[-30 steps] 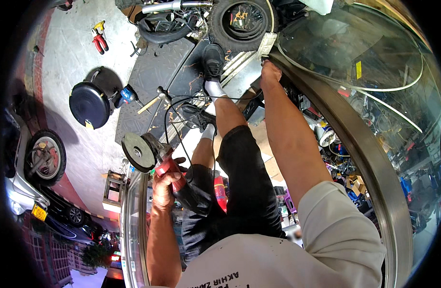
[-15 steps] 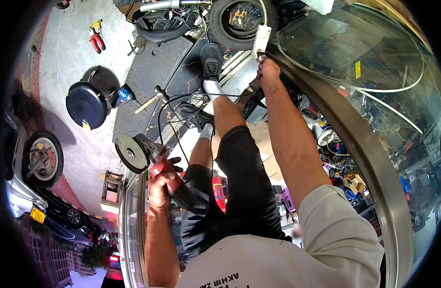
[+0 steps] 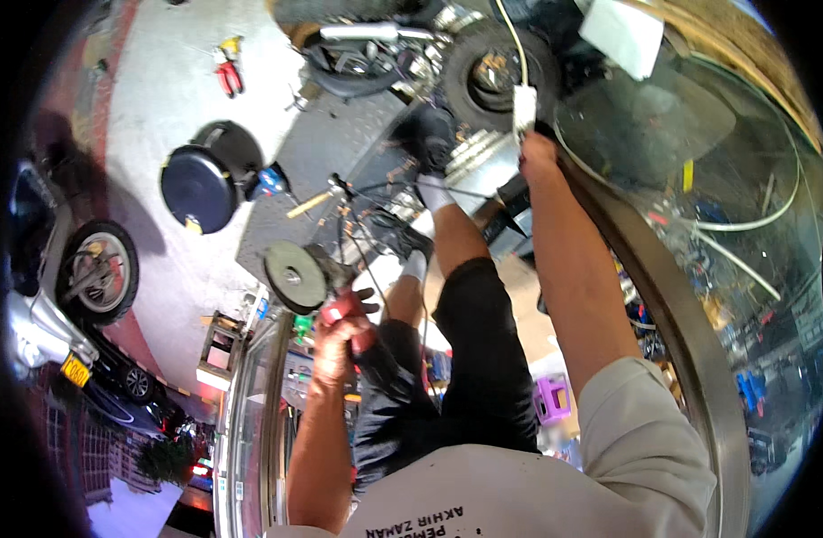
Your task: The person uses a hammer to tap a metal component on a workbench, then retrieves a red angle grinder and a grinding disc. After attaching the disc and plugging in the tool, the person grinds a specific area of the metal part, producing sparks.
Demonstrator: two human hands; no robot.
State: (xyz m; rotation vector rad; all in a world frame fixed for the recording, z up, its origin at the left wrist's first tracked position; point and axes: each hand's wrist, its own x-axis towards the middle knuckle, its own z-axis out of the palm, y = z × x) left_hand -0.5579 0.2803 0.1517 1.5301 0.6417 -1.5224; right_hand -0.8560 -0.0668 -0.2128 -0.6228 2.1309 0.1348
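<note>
My left hand (image 3: 333, 348) is closed round the red and black body of an angle grinder (image 3: 344, 309). Its pale round disc (image 3: 295, 276) faces up to the left, over the edge of the dark mat. Far out in front, my right hand (image 3: 539, 156) is closed at the near end of a white power strip (image 3: 524, 108). The fingers pinch a dark plug there, mostly hidden and blurred now. A black cord (image 3: 465, 190) runs from the grinder's side across my shins toward that hand.
A hammer (image 3: 311, 203), a blue cordless drill (image 3: 272, 181) and a round black stool (image 3: 199, 189) stand or lie ahead left. Red-handled pliers (image 3: 229, 79) are beyond. Glass display cases flank me, the right one with a metal edge (image 3: 649, 260). A tire (image 3: 461, 76) lies ahead.
The view has shifted, so everything sits further right and the picture is blurred. My left hand still holds the grinder; my right hand stays at the power strip.
</note>
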